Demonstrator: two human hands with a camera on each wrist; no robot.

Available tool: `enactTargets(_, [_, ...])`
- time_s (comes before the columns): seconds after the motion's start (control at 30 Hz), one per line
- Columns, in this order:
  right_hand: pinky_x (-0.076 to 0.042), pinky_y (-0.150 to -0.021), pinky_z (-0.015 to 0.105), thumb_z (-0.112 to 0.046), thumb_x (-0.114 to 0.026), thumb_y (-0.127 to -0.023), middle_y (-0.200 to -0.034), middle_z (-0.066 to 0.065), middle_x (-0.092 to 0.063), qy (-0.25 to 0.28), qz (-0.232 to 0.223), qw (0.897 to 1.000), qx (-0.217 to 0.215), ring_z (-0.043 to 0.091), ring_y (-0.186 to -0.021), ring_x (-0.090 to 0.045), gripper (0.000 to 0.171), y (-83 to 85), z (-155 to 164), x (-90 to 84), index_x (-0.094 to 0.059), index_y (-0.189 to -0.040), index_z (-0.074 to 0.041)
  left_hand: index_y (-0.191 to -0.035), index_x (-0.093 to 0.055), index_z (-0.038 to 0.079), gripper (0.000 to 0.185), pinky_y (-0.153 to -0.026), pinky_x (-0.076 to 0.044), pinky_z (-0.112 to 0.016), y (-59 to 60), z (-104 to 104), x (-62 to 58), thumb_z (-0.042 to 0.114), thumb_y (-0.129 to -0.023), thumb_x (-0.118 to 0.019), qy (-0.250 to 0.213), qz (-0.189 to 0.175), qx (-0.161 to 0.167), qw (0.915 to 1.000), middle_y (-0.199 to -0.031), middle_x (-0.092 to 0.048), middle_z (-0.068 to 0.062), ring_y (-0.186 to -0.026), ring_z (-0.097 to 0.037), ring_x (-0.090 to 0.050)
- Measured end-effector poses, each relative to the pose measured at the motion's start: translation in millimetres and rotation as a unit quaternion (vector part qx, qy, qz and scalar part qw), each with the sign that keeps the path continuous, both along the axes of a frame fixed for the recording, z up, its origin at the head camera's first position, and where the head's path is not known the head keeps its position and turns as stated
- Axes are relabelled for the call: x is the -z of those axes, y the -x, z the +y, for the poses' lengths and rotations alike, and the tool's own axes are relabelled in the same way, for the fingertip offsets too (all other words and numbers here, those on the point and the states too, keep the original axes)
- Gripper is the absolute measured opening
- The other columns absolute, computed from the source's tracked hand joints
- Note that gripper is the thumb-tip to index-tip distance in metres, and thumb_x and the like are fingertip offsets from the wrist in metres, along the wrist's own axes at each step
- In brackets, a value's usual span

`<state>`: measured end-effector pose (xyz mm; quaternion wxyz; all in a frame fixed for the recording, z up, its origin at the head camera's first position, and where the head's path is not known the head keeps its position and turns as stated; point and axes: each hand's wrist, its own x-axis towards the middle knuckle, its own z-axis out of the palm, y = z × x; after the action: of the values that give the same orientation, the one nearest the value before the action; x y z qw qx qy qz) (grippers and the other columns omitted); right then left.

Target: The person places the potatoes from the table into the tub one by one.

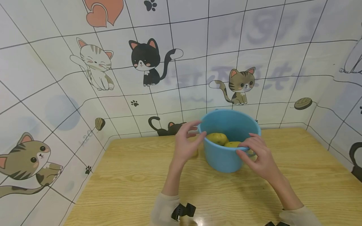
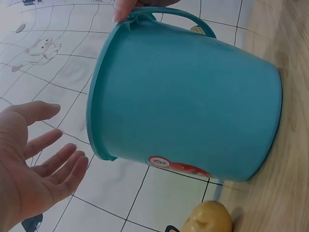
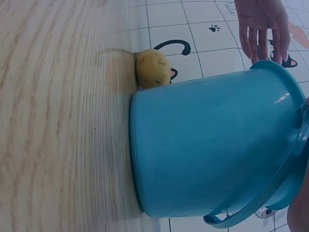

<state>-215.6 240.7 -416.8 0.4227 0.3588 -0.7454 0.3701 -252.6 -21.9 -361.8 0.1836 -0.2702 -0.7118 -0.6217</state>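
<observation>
A blue bucket (image 1: 223,158) stands upright on the wooden table, with potatoes (image 1: 217,138) visible inside it. My right hand (image 1: 261,157) holds the bucket's near right rim, thumb outside and fingers over the edge. At the left side of the rim is my left hand (image 1: 186,141), its fingers spread and holding nothing. The left wrist view shows this hand apart from the bucket wall. Another potato (image 3: 153,69) lies on the table beside the bucket, mostly hidden behind my left hand in the head view.
The bucket's handle (image 3: 260,200) hangs down along its side. Close behind the bucket rises a tiled-pattern wall (image 1: 192,94) with cat drawings, and side walls flank the wooden table (image 1: 135,182).
</observation>
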Motion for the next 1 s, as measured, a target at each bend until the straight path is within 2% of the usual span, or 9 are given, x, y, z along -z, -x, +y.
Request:
enactTargets(0.23, [-0.029, -0.114, 0.041, -0.041, -0.06, -0.102, -0.083, -0.001, -0.064, 0.0, -0.003, 1.0, -0.003, 0.017, -0.083, -0.056, 0.035, 0.0, -1.0, -1.0, -0.069, -0.09, -0.009, -0.128, -0.064, -0.001, 0.041, -0.093, -0.052, -0.058, 1.0, -10.6, 8.7, 0.005, -0.089, -0.077, -0.005, -0.029, -0.004, 0.9996, -0.124, -0.062, -0.016, -0.114, -0.042, -0.058])
enactTargets(0.37, [-0.029, -0.114, 0.041, -0.041, -0.06, -0.102, -0.083, 0.0, -0.064, 0.001, -0.001, 1.0, -0.001, 0.016, -0.084, -0.055, 0.036, 0.1, -1.0, -1.3, -0.069, -0.09, -0.009, -0.129, -0.064, 0.002, 0.042, -0.094, -0.051, -0.061, 3.3, -13.4, 13.0, 0.006, -0.089, -0.076, -0.004, -0.041, -0.001, 0.9991, -0.126, -0.061, -0.016, -0.116, -0.041, -0.057])
enactTargets(0.53, [-0.03, -0.115, 0.041, -0.043, -0.059, -0.102, -0.083, 0.0, -0.064, 0.0, 0.001, 1.0, 0.002, 0.015, -0.084, -0.056, 0.038, -0.4, -0.2, -0.5, -0.07, -0.09, -0.009, -0.129, -0.066, 0.007, 0.041, -0.094, -0.052, -0.057, 7.2, -18.0, 18.2, 0.014, -0.09, -0.078, 0.013, -0.043, -0.004, 0.999, -0.127, -0.063, -0.01, -0.115, -0.037, -0.058])
enactTargets(0.73, [-0.03, -0.114, 0.042, -0.042, -0.06, -0.102, -0.083, 0.0, -0.064, 0.001, 0.002, 1.0, -0.001, 0.015, -0.084, -0.056, 0.037, -0.2, -0.6, -0.3, -0.069, -0.09, -0.008, -0.129, -0.065, 0.007, 0.043, -0.094, -0.052, -0.055, 14.2, -28.1, 25.9, 0.016, -0.089, -0.079, 0.025, -0.052, -0.024, 0.998, -0.131, -0.062, -0.008, -0.113, -0.027, -0.06])
enactTargets(0.87, [-0.029, -0.115, 0.042, -0.042, -0.059, -0.102, -0.083, 0.0, -0.064, 0.001, 0.001, 1.0, 0.0, 0.015, -0.084, -0.056, 0.037, -0.4, -1.0, -0.8, -0.069, -0.089, -0.008, -0.129, -0.065, 0.006, 0.043, -0.093, -0.053, -0.052, 19.8, -35.4, 30.0, 0.018, -0.09, -0.078, 0.033, -0.058, -0.033, 0.9973, -0.132, -0.062, -0.011, -0.114, -0.027, -0.06])
enactTargets(1.0, [-0.029, -0.114, 0.042, -0.042, -0.06, -0.102, -0.083, 0.001, -0.064, 0.003, 0.0, 1.0, -0.002, 0.015, -0.084, -0.056, 0.037, -0.8, -1.4, -1.3, -0.069, -0.089, -0.008, -0.128, -0.065, 0.006, 0.043, -0.095, -0.052, -0.053, 26.0, -41.5, 36.0, 0.017, -0.09, -0.078, 0.031, -0.077, -0.032, 0.996, -0.132, -0.062, -0.015, -0.115, -0.029, -0.059])
